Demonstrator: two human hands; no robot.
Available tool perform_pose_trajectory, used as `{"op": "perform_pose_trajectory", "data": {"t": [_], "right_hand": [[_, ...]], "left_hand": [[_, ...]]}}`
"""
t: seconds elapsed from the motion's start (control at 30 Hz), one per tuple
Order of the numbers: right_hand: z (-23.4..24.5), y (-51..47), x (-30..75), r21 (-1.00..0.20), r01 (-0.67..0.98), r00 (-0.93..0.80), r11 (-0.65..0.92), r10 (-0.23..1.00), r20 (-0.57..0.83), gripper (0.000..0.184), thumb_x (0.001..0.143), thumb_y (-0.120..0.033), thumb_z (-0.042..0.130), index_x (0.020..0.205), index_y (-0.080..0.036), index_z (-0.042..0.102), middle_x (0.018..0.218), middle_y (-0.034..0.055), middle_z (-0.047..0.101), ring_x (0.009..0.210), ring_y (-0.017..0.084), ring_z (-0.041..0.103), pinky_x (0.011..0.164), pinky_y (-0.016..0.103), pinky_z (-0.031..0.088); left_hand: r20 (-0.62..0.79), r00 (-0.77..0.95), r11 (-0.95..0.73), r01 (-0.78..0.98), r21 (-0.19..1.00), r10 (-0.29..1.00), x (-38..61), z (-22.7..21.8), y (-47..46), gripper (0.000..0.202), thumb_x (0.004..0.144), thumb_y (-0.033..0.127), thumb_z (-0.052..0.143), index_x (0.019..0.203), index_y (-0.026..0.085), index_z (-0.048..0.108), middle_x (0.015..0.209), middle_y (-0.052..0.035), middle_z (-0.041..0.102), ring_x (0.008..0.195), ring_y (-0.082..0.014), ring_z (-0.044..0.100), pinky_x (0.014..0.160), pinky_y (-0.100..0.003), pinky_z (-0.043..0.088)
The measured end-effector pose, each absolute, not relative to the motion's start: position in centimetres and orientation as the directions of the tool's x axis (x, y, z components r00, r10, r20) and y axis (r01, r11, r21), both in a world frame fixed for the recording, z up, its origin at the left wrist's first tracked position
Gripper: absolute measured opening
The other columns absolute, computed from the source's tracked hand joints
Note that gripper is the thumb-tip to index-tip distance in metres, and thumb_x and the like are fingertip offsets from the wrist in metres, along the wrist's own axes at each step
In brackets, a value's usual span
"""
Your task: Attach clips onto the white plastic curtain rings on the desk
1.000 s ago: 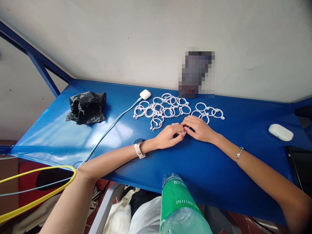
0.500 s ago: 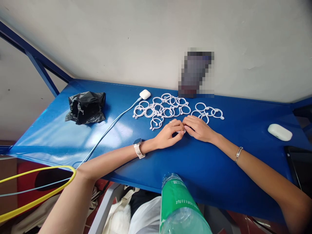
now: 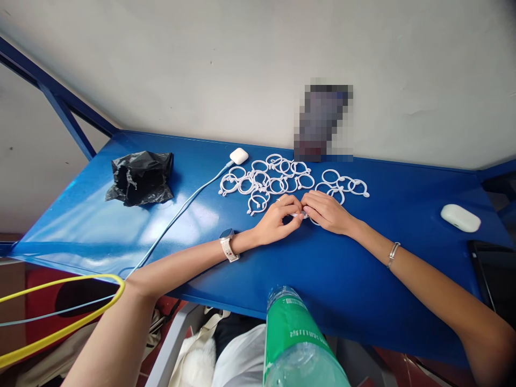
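Note:
Close together over the table's middle, my hands pinch a white plastic curtain ring (image 3: 305,215), mostly hidden by fingers. Its left part is between the thumb and fingers of my left hand (image 3: 278,220). My right hand (image 3: 328,212) bends over the ring's other side, fingertips touching or nearly touching those of the left. Beyond the left hand lies a spread of overlapping white curtain rings (image 3: 263,188), each with a small eyelet. A smaller group of rings (image 3: 342,185) rests just past the right hand. One more ring is partly covered beneath the right fingers.
On the blue table (image 3: 250,279) a crumpled black plastic bag (image 3: 155,180) lies at left. A white charger (image 3: 239,156) trails a cable. At right are a white earbud case (image 3: 460,217) and a dark device (image 3: 489,274). A green-labelled bottle (image 3: 296,328) stands near the front edge.
My hands stay in nearly the same place. The left fingers have shifted slightly, and a little more of the white ring now shows between the hands.

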State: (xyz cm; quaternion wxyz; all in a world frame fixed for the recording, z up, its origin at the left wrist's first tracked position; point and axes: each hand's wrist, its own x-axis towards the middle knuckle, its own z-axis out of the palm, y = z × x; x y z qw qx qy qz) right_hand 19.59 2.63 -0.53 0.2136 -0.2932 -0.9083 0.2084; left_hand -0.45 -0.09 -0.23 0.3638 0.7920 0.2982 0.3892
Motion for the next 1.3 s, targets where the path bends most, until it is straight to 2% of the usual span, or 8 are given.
{"op": "perform_pose_trajectory", "data": {"t": [0.67,1.07,1.3], "right_hand": [[-0.58,2.7,19.85,-0.524,0.409,-0.754,0.747,0.601,0.267,0.015,0.096,-0.025,0.037,0.083,-0.021,0.044,0.078,0.0037,0.054,0.071,0.019,0.046,0.07,0.033,0.037],[-0.89,2.51,19.96,-0.513,0.448,-0.697,0.732,0.646,0.313,0.017,0.099,-0.028,0.036,0.089,-0.021,0.048,0.08,0.0041,0.057,0.071,0.019,0.052,0.068,0.031,0.04],[-1.05,2.49,19.91,-0.498,0.446,-0.668,0.743,0.647,0.367,0.017,0.1,-0.029,0.037,0.091,-0.02,0.05,0.081,0.0046,0.06,0.072,0.018,0.055,0.067,0.031,0.041]], "left_hand": [[0.408,0.469,-0.536,0.178,0.825,0.783,-0.46,0.07,-0.09,0.031,0.095,0.033,0.045,0.069,0.017,0.05,0.086,-0.0065,0.058,0.083,-0.0175,0.053,0.08,-0.034,0.043],[0.312,0.486,-0.472,0.25,0.845,0.816,-0.57,0.46,-0.16,0.028,0.093,0.034,0.046,0.07,0.018,0.048,0.1,-0.0089,0.057,0.093,-0.019,0.055,0.089,-0.036,0.045],[0.291,0.485,-0.422,0.186,0.887,0.825,-0.48,0.27,-0.09,0.018,0.092,0.035,0.048,0.086,0.018,0.049,0.095,-0.0069,0.057,0.087,-0.0171,0.054,0.079,-0.031,0.047]]}}
